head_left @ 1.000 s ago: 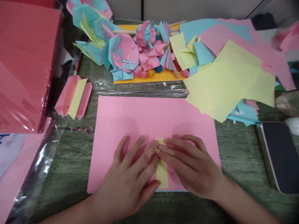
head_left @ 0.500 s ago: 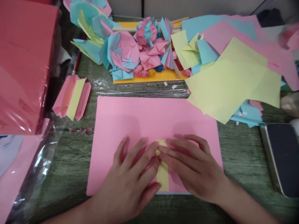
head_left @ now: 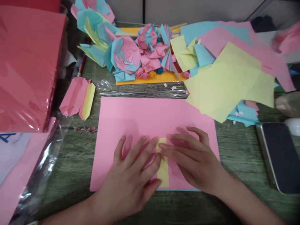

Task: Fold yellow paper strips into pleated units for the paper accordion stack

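A narrow folded strip of yellow paper [head_left: 165, 175] lies lengthwise on a stack of paper topped by a pink sheet [head_left: 124, 115]. My left hand [head_left: 131, 178] rests spread over the sheet, with its index fingertip and thumb on the strip's left edge. From the other side, my right hand [head_left: 197, 159] reaches across with fingers stretched out, and a fingertip touches the strip near its top. Neither hand grips it; part of the strip's upper left is covered by fingers.
Left of the stack sits a pleated pink-and-yellow paper piece [head_left: 77, 97], beside a wrapped red pack [head_left: 28, 68]. Behind are thin wires [head_left: 145, 93], folded paper flowers [head_left: 128, 53] and loose yellow sheets [head_left: 225, 81]. A phone [head_left: 278, 153] lies at the right.
My right fingers have loosened from a tighter press near the strip's top and spread slightly. The pleated piece at left has shifted its folds, its yellow panel now at the right edge. The view moved slightly.
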Available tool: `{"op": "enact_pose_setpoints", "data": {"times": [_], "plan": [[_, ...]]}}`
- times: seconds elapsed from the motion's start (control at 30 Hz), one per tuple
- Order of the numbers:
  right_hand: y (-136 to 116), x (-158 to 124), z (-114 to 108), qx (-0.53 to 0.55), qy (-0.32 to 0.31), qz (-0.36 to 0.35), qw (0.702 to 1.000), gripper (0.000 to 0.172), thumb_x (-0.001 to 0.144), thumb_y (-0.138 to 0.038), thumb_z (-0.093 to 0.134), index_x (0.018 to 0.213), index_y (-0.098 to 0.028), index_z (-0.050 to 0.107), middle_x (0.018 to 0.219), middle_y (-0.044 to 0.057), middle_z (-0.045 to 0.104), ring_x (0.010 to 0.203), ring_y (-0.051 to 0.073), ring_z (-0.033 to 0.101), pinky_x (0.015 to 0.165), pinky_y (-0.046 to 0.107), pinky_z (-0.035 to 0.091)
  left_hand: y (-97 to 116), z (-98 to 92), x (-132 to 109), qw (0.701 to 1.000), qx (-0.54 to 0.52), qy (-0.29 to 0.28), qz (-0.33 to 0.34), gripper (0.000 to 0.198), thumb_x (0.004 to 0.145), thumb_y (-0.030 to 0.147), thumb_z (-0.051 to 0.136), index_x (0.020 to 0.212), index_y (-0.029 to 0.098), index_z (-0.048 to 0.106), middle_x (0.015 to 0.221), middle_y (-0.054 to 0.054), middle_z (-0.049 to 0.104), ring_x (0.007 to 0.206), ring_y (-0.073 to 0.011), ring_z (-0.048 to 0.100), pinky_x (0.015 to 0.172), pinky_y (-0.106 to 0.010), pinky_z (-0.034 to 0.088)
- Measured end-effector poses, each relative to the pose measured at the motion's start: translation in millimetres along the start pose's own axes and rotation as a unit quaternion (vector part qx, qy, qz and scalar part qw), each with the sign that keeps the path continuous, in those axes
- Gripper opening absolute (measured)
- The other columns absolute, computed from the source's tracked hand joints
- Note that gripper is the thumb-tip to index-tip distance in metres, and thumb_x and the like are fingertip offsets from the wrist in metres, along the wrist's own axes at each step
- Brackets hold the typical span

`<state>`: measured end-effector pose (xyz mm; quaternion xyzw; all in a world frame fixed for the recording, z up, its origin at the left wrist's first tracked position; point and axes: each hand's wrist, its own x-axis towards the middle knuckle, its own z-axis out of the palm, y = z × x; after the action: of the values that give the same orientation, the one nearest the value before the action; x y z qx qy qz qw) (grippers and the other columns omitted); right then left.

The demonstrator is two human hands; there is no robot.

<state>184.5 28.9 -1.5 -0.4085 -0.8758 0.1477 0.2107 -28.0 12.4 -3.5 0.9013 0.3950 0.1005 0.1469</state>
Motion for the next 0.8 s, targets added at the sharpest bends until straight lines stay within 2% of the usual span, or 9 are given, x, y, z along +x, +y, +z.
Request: {"op": "enact_pose_setpoints", "data": {"times": [0.13, 0.37, 0.63, 0.8], "plan": [[0, 1, 2, 0.002, 0.011, 0.008, 1.0, 0.025, 0.079, -0.01, 0.052, 0.099, -0.023, 0.06, 0.097, -0.004, 0.068, 0.102, 0.018, 0.051, 0.099, 0.046, 0.025, 1, -1.9, 0, 1.0, 0.025, -0.015, 0.003, 0.046, 0.081, 0.051, 0.048, 0.117, 0.024, 0.051, 0.14, -0.003, 0.037, 0.128, -0.0289, 0.029, 0.106, -0.058, 0.002], [-6, -1, 8, -0.057, 0.008, -0.026, 0.998, 0.029, 0.078, -0.011, 0.051, 0.105, -0.022, 0.056, 0.109, -0.004, 0.064, 0.106, 0.019, 0.045, 0.103, 0.047, 0.02, 1, -4.2, -1, 0.998, 0.039, -0.047, 0.005, 0.045, 0.085, 0.051, 0.04, 0.12, 0.024, 0.047, 0.143, -0.004, 0.031, 0.127, -0.0306, 0.028, 0.104, -0.06, 0.006], [-9, -2, -2, -0.037, -0.001, -0.009, 0.999, 0.031, 0.073, -0.005, 0.045, 0.099, -0.017, 0.056, 0.082, 0.005, 0.065, 0.099, 0.02, 0.05, 0.099, 0.049, 0.027, 2, -4.2, -2, 0.997, 0.056, -0.051, 0.004, 0.042, 0.085, 0.052, 0.038, 0.117, 0.027, 0.048, 0.144, -0.002, 0.029, 0.128, -0.0296, 0.026, 0.104, -0.06, 0.005], [-6, -4, -3, -0.051, -0.006, -0.007, 0.999, 0.035, 0.072, -0.003, 0.042, 0.1, -0.018, 0.056, 0.088, 0.007, 0.064, 0.101, 0.019, 0.052, 0.103, 0.052, 0.021, 1, -6.5, -2, 0.997, 0.05, -0.057, 0.007, 0.043, 0.085, 0.052, 0.038, 0.117, 0.025, 0.048, 0.144, -0.004, 0.028, 0.128, -0.0302, 0.025, 0.103, -0.061, 0.004]]}}
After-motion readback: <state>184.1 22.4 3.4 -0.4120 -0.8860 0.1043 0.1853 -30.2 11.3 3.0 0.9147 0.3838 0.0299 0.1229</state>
